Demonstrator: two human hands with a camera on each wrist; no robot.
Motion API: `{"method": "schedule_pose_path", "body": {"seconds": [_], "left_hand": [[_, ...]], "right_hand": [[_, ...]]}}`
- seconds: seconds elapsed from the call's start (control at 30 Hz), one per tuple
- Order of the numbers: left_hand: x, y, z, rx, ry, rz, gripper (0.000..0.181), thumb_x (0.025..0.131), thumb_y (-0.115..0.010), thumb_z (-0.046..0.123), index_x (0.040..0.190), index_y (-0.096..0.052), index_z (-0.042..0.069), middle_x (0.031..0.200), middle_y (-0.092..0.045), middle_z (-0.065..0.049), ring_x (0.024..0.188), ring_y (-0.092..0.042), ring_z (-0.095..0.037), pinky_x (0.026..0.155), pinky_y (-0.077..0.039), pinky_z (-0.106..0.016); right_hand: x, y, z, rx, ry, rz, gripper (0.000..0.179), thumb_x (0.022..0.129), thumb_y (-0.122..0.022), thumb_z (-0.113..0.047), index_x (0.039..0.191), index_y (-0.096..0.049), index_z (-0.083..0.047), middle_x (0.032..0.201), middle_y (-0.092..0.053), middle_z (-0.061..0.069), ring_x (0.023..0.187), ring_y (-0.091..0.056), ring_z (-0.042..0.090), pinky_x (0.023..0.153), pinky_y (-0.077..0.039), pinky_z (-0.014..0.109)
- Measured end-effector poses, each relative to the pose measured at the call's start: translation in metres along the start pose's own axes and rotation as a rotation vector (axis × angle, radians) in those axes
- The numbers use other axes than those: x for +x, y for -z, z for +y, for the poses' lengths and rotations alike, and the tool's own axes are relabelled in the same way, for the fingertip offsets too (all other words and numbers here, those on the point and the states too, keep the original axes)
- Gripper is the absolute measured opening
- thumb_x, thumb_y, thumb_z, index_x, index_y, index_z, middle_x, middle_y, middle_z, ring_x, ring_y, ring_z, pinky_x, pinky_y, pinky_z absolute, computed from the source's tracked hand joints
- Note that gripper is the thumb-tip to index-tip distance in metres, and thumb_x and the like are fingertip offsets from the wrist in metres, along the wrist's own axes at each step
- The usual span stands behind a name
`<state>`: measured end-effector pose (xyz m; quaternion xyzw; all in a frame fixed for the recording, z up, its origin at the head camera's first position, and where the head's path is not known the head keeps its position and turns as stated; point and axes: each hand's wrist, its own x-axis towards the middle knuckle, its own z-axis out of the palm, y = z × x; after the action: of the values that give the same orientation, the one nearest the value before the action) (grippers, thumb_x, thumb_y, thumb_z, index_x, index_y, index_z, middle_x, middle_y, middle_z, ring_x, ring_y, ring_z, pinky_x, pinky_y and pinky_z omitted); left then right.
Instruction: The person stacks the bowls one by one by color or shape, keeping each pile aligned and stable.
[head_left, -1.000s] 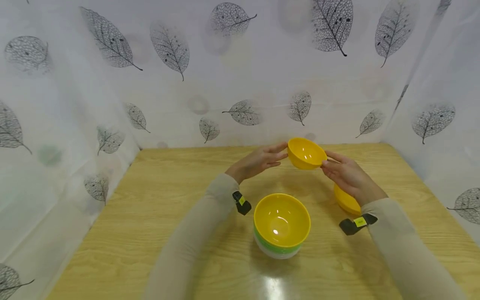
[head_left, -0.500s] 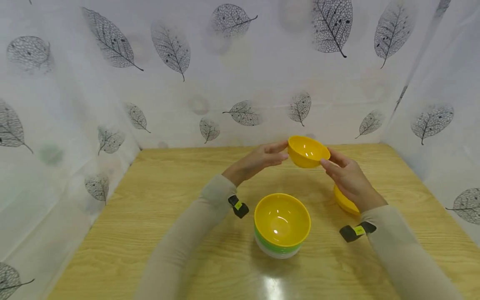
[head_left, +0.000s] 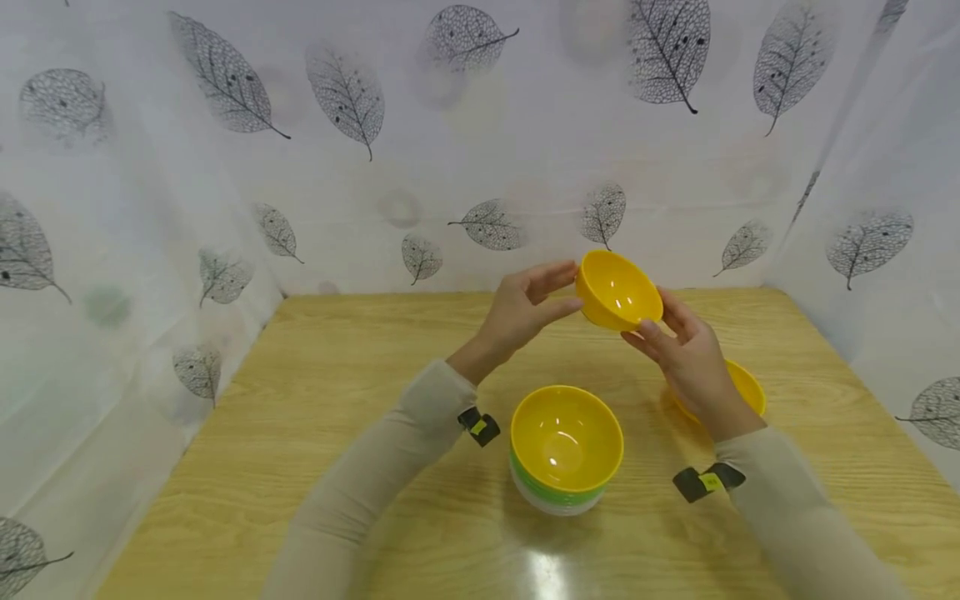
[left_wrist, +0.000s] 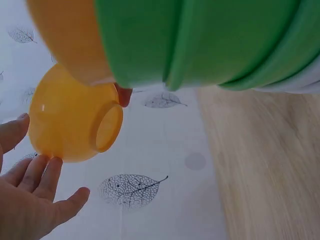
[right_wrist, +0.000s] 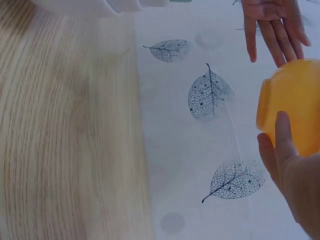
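Observation:
A small yellow bowl (head_left: 621, 292) is held in the air over the back of the table, tilted with its inside towards me. My right hand (head_left: 693, 367) grips its right side, thumb near the rim and fingers along the outside. At the bowl's left side, my left hand (head_left: 513, 312) touches it with fairly straight fingertips. The left wrist view shows the bowl's foot ring (left_wrist: 109, 127) and the left thumb apart from the wall. Below, nested bowls (head_left: 566, 442) stand upright, yellow on top, green and white under it.
Another yellow bowl (head_left: 746, 390) lies on the wooden table (head_left: 337, 400) at the right, partly hidden behind my right hand. A white leaf-print curtain (head_left: 517, 125) hangs along the back and both sides of the table.
The held bowl has risen slightly and tilted further towards me. My left fingers have spread along its side. More of the yellow bowl on the table shows past my right hand.

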<state>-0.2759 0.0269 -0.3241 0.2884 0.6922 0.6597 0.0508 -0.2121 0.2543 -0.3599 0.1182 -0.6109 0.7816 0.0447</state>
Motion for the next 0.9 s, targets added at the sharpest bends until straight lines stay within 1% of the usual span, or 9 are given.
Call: {"method": "schedule_pose_path", "body": {"seconds": [0.13, 0.27, 0.37, 0.47, 0.57, 0.63, 0.7, 0.77, 0.9], "left_hand": [[-0.002, -0.002, 0.005, 0.004, -0.04, 0.045, 0.054, 0.085, -0.072, 0.01, 0.135, -0.052, 0.003, 0.127, -0.062, -0.01, 0.112, -0.061, -0.017, 0.088, -0.054, -0.027], [-0.002, -0.002, 0.008, 0.015, -0.057, 0.04, 0.055, 0.085, -0.073, 0.01, 0.135, -0.053, 0.004, 0.128, -0.061, -0.009, 0.111, -0.06, -0.016, 0.084, -0.056, -0.028], [-0.005, 0.001, 0.009, 0.02, -0.055, -0.009, 0.055, 0.085, -0.073, 0.011, 0.136, -0.053, 0.006, 0.132, -0.057, -0.006, 0.114, -0.058, -0.017, 0.085, -0.056, -0.028], [-0.01, 0.005, 0.011, 0.029, -0.029, -0.085, 0.059, 0.086, -0.072, 0.011, 0.141, -0.048, 0.009, 0.137, -0.053, -0.005, 0.119, -0.056, -0.019, 0.086, -0.055, -0.029], [-0.016, 0.008, 0.014, 0.062, -0.006, -0.171, 0.068, 0.087, -0.071, 0.012, 0.147, -0.038, 0.011, 0.142, -0.049, -0.004, 0.125, -0.051, -0.018, 0.094, -0.051, -0.03], [-0.02, 0.01, 0.016, 0.102, -0.003, -0.212, 0.073, 0.088, -0.07, 0.013, 0.149, -0.032, 0.01, 0.147, -0.044, -0.003, 0.128, -0.048, -0.015, 0.1, -0.047, -0.031], [-0.024, 0.013, 0.018, 0.143, -0.007, -0.244, 0.074, 0.088, -0.07, 0.014, 0.15, -0.03, 0.011, 0.149, -0.041, -0.001, 0.13, -0.045, -0.013, 0.104, -0.044, -0.033], [-0.029, 0.015, 0.021, 0.178, -0.011, -0.258, 0.073, 0.088, -0.07, 0.017, 0.15, -0.031, 0.012, 0.15, -0.04, 0.001, 0.131, -0.044, -0.012, 0.106, -0.042, -0.035], [-0.04, 0.021, 0.028, 0.21, -0.017, -0.266, 0.062, 0.091, -0.066, 0.02, 0.147, -0.038, 0.014, 0.148, -0.043, 0.005, 0.132, -0.042, -0.009, 0.108, -0.04, -0.038]], "right_hand": [[-0.005, -0.003, -0.002, 0.008, 0.046, -0.008, 0.056, 0.098, -0.049, -0.008, 0.149, -0.026, -0.002, 0.142, -0.038, 0.006, 0.117, -0.056, 0.011, 0.092, -0.05, 0.026], [-0.008, -0.006, -0.007, -0.052, 0.05, -0.025, 0.054, 0.099, -0.048, -0.012, 0.149, -0.029, -0.006, 0.144, -0.036, 0.006, 0.119, -0.055, 0.012, 0.092, -0.05, 0.026], [-0.011, -0.008, -0.009, -0.089, 0.062, -0.054, 0.053, 0.1, -0.046, -0.013, 0.149, -0.029, -0.008, 0.146, -0.034, 0.009, 0.119, -0.055, 0.013, 0.092, -0.05, 0.027], [-0.017, -0.008, -0.011, -0.135, 0.081, -0.1, 0.053, 0.101, -0.045, -0.013, 0.15, -0.028, -0.007, 0.148, -0.032, 0.011, 0.119, -0.056, 0.013, 0.092, -0.05, 0.028], [-0.024, -0.01, -0.012, -0.182, 0.085, -0.139, 0.055, 0.1, -0.046, -0.011, 0.151, -0.026, -0.007, 0.148, -0.033, 0.011, 0.118, -0.056, 0.012, 0.092, -0.05, 0.027], [-0.029, -0.012, -0.013, -0.199, 0.089, -0.141, 0.057, 0.1, -0.049, -0.011, 0.151, -0.025, -0.008, 0.147, -0.035, 0.009, 0.118, -0.056, 0.011, 0.092, -0.05, 0.025], [-0.033, -0.015, -0.014, -0.199, 0.105, -0.13, 0.058, 0.099, -0.051, -0.012, 0.151, -0.026, -0.007, 0.146, -0.037, 0.007, 0.12, -0.054, 0.01, 0.092, -0.05, 0.023], [-0.036, -0.018, -0.016, -0.175, 0.125, -0.126, 0.059, 0.098, -0.052, -0.013, 0.151, -0.026, -0.006, 0.146, -0.039, 0.007, 0.121, -0.052, 0.011, 0.093, -0.049, 0.023], [-0.042, -0.025, -0.021, -0.082, 0.133, -0.171, 0.059, 0.099, -0.05, -0.014, 0.151, -0.024, -0.004, 0.147, -0.037, 0.01, 0.124, -0.05, 0.015, 0.097, -0.047, 0.024]]}}
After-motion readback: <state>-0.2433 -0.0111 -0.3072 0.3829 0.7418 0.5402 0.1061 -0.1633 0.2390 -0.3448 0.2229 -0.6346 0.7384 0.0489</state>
